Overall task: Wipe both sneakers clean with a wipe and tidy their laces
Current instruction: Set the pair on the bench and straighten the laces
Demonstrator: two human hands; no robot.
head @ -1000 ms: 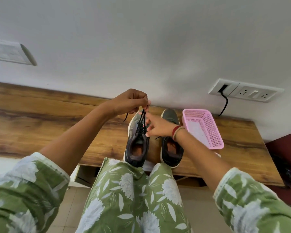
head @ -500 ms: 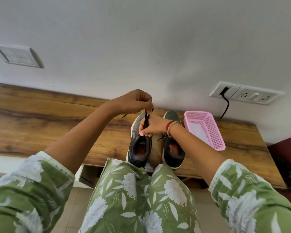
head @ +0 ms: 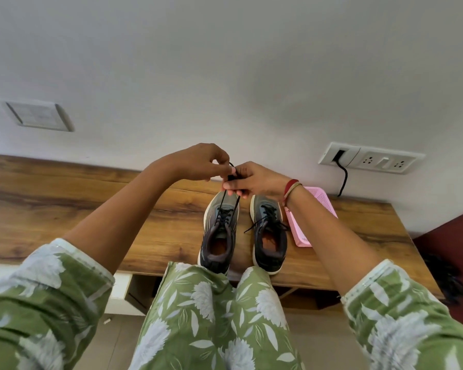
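Above the left sneaker (head: 219,231), left hand (head: 198,162) and right hand (head: 254,180) both pinch its black laces (head: 223,200), pulled up taut. Its pair, the right sneaker (head: 269,236), sits just beside it on the wooden bench (head: 91,209), pink basket (head: 300,231) further right.

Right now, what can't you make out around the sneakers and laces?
Head view only:
- Laces of the left sneaker: ends buried in the left hand and right hand; knot unclear.
- Pink basket: inside hidden by the right forearm.
- Dark thing at the right edge: too blurred.
- Wipe: not seen.
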